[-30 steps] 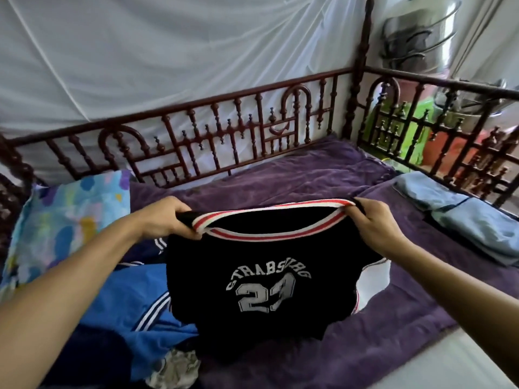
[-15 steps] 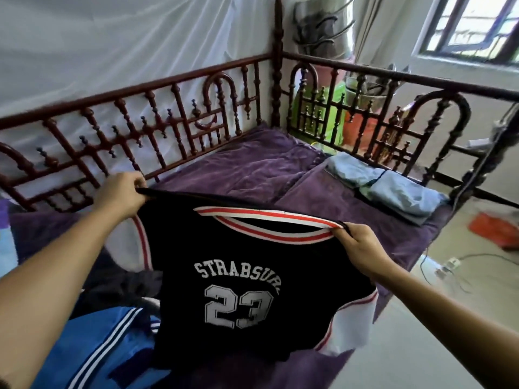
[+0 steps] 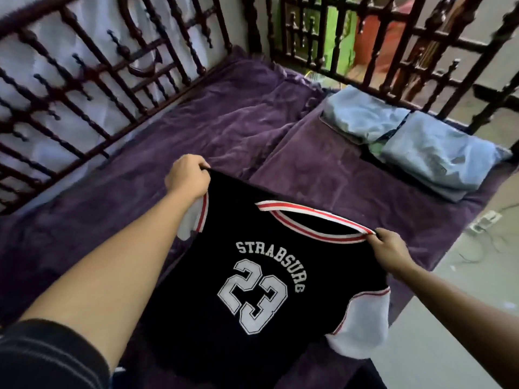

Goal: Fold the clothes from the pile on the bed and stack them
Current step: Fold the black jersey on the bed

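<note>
Over the bed (image 3: 224,127), the left hand (image 3: 187,178) and right hand (image 3: 390,248) each grip a shoulder of the jersey (image 3: 252,290), holding it spread in the air. It has swung clear of the pile toward open bedding near the folded stack (image 3: 407,136), likely ready for laying flat.

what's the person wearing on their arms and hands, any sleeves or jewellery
The left hand and right hand are bare: no gloves, rings or watch. Forearms uncovered. A dark sleeve with thin pale stripes covers the left upper arm; no right sleeve shows.
</note>
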`<state>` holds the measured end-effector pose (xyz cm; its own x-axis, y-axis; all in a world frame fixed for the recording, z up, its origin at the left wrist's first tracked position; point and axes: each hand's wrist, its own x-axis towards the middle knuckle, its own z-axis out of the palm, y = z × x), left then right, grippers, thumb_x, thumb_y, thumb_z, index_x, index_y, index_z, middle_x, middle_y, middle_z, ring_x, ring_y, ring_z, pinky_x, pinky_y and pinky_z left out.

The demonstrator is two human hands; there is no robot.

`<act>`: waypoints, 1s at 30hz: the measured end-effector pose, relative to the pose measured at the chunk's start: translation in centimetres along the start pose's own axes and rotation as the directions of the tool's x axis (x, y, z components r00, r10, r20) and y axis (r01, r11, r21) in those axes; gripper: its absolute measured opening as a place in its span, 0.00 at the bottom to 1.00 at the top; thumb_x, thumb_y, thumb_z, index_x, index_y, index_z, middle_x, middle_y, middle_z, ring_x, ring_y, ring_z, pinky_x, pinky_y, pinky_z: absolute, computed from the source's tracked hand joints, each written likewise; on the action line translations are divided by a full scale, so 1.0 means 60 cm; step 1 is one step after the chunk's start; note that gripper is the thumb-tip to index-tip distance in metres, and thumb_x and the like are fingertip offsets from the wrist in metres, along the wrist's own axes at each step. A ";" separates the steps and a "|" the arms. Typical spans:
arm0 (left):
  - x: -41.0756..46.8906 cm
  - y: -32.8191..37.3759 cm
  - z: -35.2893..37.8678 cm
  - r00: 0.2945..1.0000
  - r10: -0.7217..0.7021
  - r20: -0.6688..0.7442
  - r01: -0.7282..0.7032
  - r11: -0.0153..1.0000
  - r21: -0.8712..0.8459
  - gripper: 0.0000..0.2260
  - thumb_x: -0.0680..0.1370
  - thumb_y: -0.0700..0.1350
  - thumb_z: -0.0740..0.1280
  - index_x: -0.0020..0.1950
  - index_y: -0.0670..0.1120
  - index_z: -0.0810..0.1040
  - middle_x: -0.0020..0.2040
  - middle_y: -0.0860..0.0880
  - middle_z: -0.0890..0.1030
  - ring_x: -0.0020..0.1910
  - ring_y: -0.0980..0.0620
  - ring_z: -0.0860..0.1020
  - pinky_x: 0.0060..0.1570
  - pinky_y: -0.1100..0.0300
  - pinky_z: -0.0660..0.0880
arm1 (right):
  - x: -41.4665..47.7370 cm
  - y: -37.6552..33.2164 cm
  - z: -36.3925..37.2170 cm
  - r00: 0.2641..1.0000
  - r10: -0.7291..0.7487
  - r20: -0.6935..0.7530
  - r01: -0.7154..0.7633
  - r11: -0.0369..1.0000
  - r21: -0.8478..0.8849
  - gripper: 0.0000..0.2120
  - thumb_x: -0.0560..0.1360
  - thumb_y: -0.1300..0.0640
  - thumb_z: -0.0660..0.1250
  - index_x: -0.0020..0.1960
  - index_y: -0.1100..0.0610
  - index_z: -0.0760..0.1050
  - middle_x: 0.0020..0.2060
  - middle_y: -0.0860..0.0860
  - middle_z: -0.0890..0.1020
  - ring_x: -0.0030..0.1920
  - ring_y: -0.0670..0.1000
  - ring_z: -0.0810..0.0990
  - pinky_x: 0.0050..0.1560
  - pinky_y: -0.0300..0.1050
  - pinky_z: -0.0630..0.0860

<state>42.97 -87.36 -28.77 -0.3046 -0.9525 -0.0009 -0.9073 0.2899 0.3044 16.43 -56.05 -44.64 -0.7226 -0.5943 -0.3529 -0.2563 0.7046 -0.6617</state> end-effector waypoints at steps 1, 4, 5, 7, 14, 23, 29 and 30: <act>0.025 0.033 0.038 0.999 -0.022 0.035 0.023 1.000 -0.010 0.09 0.76 0.41 0.64 0.48 0.53 0.83 0.54 0.47 0.82 0.55 0.43 0.78 0.46 0.55 0.72 | 0.048 0.019 -0.002 0.998 0.055 0.027 -0.055 0.998 -0.020 0.16 0.78 0.55 0.63 0.33 0.57 0.70 0.30 0.52 0.74 0.37 0.55 0.73 0.38 0.49 0.66; 0.088 0.121 0.141 0.992 -0.068 0.103 0.072 0.997 -0.040 0.10 0.77 0.42 0.64 0.48 0.53 0.83 0.54 0.48 0.82 0.55 0.44 0.78 0.48 0.54 0.75 | 0.169 0.065 -0.018 0.981 0.182 0.063 -0.177 0.981 -0.079 0.14 0.78 0.54 0.61 0.36 0.58 0.73 0.37 0.58 0.79 0.41 0.58 0.76 0.41 0.50 0.70; 0.106 0.146 0.170 0.992 -0.070 0.102 0.077 0.995 -0.060 0.10 0.77 0.42 0.64 0.49 0.52 0.84 0.54 0.47 0.83 0.56 0.43 0.78 0.50 0.54 0.75 | 0.203 0.076 -0.026 0.977 0.207 0.058 -0.201 0.975 -0.097 0.14 0.78 0.54 0.61 0.36 0.58 0.72 0.38 0.58 0.79 0.42 0.58 0.77 0.41 0.50 0.70; 0.139 0.189 0.219 0.992 -0.067 0.103 0.077 0.991 -0.107 0.09 0.77 0.43 0.65 0.52 0.50 0.83 0.55 0.45 0.82 0.57 0.43 0.78 0.53 0.54 0.75 | 0.261 0.094 -0.041 0.964 0.260 0.046 -0.253 0.959 -0.124 0.15 0.78 0.54 0.60 0.35 0.58 0.71 0.38 0.59 0.79 0.42 0.59 0.77 0.40 0.48 0.69; 0.157 0.160 0.263 0.975 -0.185 0.121 0.203 0.966 -0.162 0.12 0.78 0.45 0.65 0.61 0.46 0.77 0.58 0.41 0.76 0.56 0.41 0.76 0.56 0.50 0.73 | 0.343 0.086 -0.052 0.939 0.311 0.144 -0.224 0.875 -0.429 0.17 0.79 0.43 0.60 0.57 0.55 0.76 0.53 0.59 0.80 0.56 0.62 0.78 0.51 0.50 0.71; -0.063 -0.147 0.269 0.676 -0.671 0.305 0.691 0.721 0.057 0.10 0.77 0.47 0.68 0.58 0.47 0.79 0.54 0.43 0.81 0.54 0.41 0.78 0.53 0.50 0.76 | 0.348 -0.165 0.144 0.814 -0.191 0.549 0.482 0.748 -0.456 0.15 0.76 0.51 0.64 0.62 0.52 0.75 0.59 0.54 0.76 0.60 0.58 0.75 0.56 0.51 0.73; -0.134 -0.290 0.367 0.519 -0.810 0.272 0.832 0.552 0.056 0.21 0.77 0.49 0.68 0.69 0.47 0.70 0.64 0.42 0.76 0.60 0.40 0.76 0.54 0.50 0.74 | 0.448 -0.276 0.314 0.778 -0.397 0.487 0.605 0.683 -0.409 0.28 0.74 0.50 0.68 0.72 0.54 0.65 0.68 0.57 0.70 0.67 0.60 0.69 0.62 0.56 0.69; -0.135 -0.306 0.386 0.511 -0.823 0.249 0.845 0.533 0.028 0.27 0.77 0.49 0.69 0.73 0.48 0.65 0.67 0.41 0.73 0.63 0.39 0.73 0.57 0.48 0.73 | 0.467 -0.285 0.335 0.772 -0.392 0.501 0.615 0.662 -0.429 0.34 0.73 0.49 0.70 0.74 0.53 0.60 0.70 0.57 0.67 0.68 0.60 0.68 0.64 0.57 0.68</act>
<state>55.37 -82.80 -56.41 0.5187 -0.7019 -0.4881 -0.7496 -0.6479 0.1351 13.47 -92.55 -56.55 -0.1356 -0.9290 -0.3444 -0.8891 0.2675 -0.3713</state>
